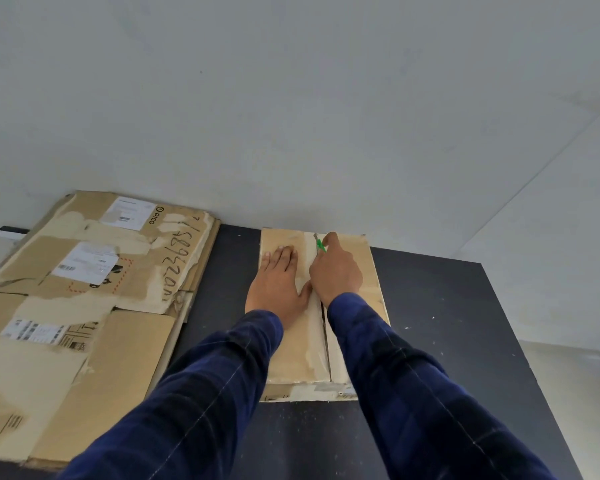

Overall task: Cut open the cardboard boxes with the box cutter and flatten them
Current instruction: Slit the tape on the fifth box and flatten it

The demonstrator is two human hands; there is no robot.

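My right hand (336,271) grips the green box cutter (320,244), its blade at the far end of the box's (371,271) centre seam. My left hand (278,282) presses flat beside it. Flattened boxes (84,289) lie left on the black table (465,323).

Cardboard box (373,271) sits on the table (447,323) at its far edge, against the wall. A stack of flattened boxes (84,306) lies to its left, apart from it, over the table's left edge. Left hand (278,282) rests flat on the box's left flap. Right hand (336,271) is just beside it, holding the box cutter (320,244) at the centre seam's far end.
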